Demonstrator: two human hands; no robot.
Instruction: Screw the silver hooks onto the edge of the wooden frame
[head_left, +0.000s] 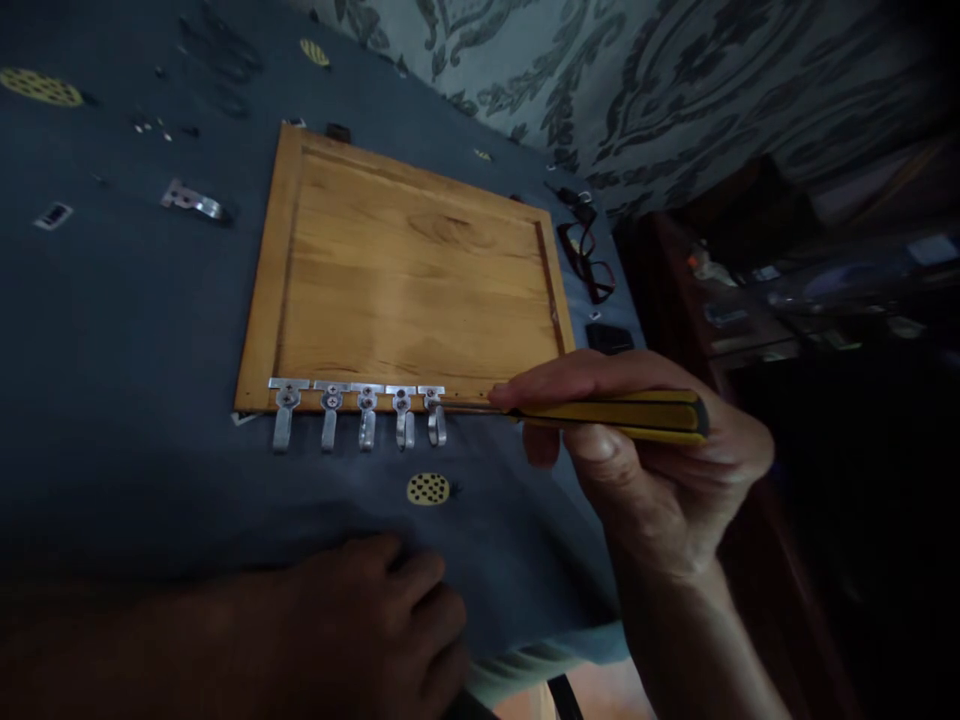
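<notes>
A yellow-and-black screwdriver (622, 412) is gripped in my right hand (667, 480), lying almost level. Its thin shaft points left, and the tip is at the rightmost metal hook (435, 415); whether it sits in a screw I cannot tell. Several such hooks line the near edge of a framed wooden board (405, 270), with screw heads showing in their plates. Small dark holes run along that edge right of the hooks. Below the board, in shadow, my left hand (390, 625) rests with curled fingers; its palm is hidden.
One loose hook (193, 200) lies left of the board on the blue patterned tablecloth (150, 320). Small screws (154, 127) are scattered farther back. Glasses (589, 262) and a dark flat object (609, 338) lie on the right. Patterned wallpaper (540, 70) rises behind.
</notes>
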